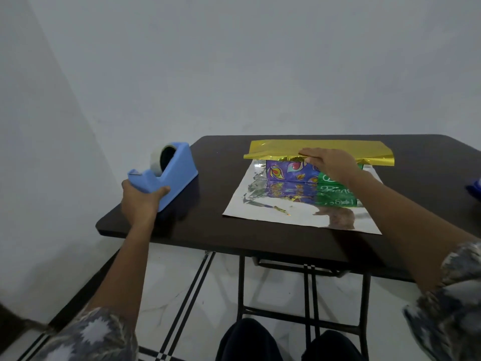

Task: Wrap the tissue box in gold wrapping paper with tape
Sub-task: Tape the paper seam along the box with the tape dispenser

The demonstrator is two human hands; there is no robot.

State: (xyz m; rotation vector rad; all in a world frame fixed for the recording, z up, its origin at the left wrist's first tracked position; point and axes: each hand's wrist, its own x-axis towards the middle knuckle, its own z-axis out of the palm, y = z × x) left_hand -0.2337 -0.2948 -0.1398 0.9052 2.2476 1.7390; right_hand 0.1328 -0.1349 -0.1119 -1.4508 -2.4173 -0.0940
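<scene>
While your left hand (140, 201) curls its fingers and thumb round the near end of the blue tape dispenser (171, 173), that dispenser is at about 9 o'clock on the dark table (208, 230), with its tape roll (162, 155) at the far end. Your right hand (330, 162) lies with fingers stretched flat on the gold wrapping paper (325, 148), pressing it onto the top of the tissue box (289, 170). The box stands toward 12 o'clock on the table, its purple and green front face uncovered. From the box the paper's silvery underside (299, 214) spreads toward 6 o'clock, mirroring the box. A blue object (475, 187) shows at 3 o'clock, cut by the frame edge.
</scene>
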